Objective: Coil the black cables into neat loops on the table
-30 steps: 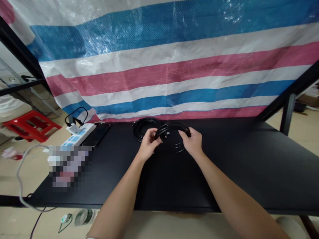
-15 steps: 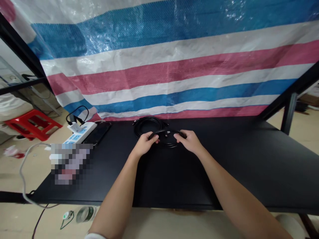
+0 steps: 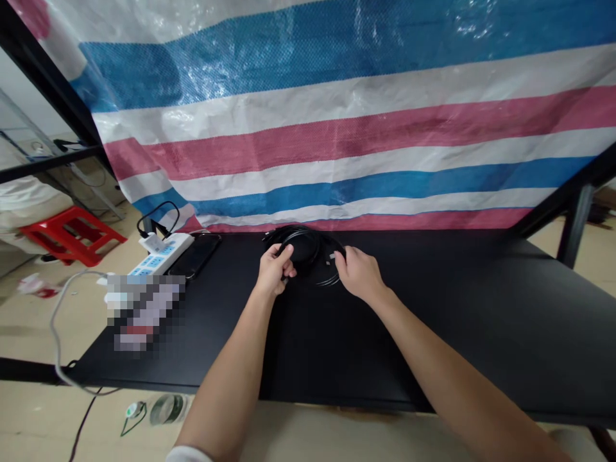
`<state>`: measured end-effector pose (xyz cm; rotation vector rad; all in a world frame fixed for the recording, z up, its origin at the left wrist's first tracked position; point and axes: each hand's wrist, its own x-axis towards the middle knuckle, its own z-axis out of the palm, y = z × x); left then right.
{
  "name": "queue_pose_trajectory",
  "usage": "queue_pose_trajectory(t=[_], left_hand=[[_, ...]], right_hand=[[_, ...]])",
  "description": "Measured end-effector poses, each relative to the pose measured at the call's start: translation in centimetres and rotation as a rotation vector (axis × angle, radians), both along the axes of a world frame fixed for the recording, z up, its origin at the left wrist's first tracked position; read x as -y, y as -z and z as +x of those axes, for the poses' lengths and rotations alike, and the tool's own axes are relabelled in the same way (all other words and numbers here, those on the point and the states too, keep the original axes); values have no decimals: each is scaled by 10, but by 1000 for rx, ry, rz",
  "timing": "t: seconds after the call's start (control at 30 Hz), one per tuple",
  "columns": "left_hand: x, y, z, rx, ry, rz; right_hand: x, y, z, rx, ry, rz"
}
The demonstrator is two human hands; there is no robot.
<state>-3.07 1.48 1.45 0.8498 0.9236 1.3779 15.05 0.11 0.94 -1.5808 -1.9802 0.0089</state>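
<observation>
Both my hands are over the black table, gripping a looped black cable. My left hand has its thumb and fingers closed around the left side of the loop, thumb up. My right hand is closed on the right side, its fingers partly hidden behind the loop. A small light-coloured connector shows beside my right thumb. Just behind lies another coil of black cable, which partly overlaps the held loop in view, so I cannot tell exactly where one ends.
On the left of the black table lie a white power strip with plugs, a dark phone and a blurred patch. A striped plastic sheet hangs behind. A red stool and a jar are beyond the edges.
My left hand has turned thumb-up and moved slightly away from the right hand, beside the rear coil. The right hand keeps its grip. The view has shifted slightly left.
</observation>
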Motion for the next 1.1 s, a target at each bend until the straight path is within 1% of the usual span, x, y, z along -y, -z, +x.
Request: queue_pose_trajectory(t=[0.07, 0.1, 0.2, 0.27, 0.33, 0.4, 0.47, 0.57, 0.63, 0.7, 0.77, 0.83, 0.87, 0.93, 1.03, 1.1], left_hand=[[-4, -2, -9, 21, -52, -9], [-7, -2, -12, 26, -92, -3], [-15, 3, -20, -28, -270, 64], [-20, 8, -23, -166, -398, 135], [-23, 13, -27, -366, -485, 170], [-23, 18, -29, -573, -502, 136], [-23, 23, -31, -745, -476, 79], [-24, 28, -29, -923, -457, 52], [-25, 32, -26, -988, -484, 59], [-27, 36, -23, -1002, -522, 68], [-29, 41, -21, -984, -559, 77], [-31, 45, -19, -968, -586, 85], [-31, 46, -19, -963, -590, 91], [-33, 46, -20, -949, -581, 113], [-34, 42, -24, -880, -579, 121], [-33, 37, -29, -815, -602, 82]], right_hand=[[-7, -15, -12, 135, 93, -154], [-12, -23, -18, 161, 127, -214], [-33, -37, -36, 131, 158, -293], [-49, -39, -45, 82, 123, -309], [-63, -36, -51, 28, 93, -355], [-73, -31, -56, -1, 83, -411], [-79, -28, -59, -1, 91, -452], [-81, -25, -62, 13, 108, -492], [-80, -23, -63, 34, 123, -464], [-79, -19, -63, 82, 118, -323], [-78, -16, -62, 153, 41, -120], [-77, -13, -60, 220, -107, 8], [-76, -12, -59, 246, -183, 22], [-74, -10, -56, 272, -288, -19], [-71, -6, -49, 278, -354, -69], [-70, -3, -44, 281, -388, -32]])
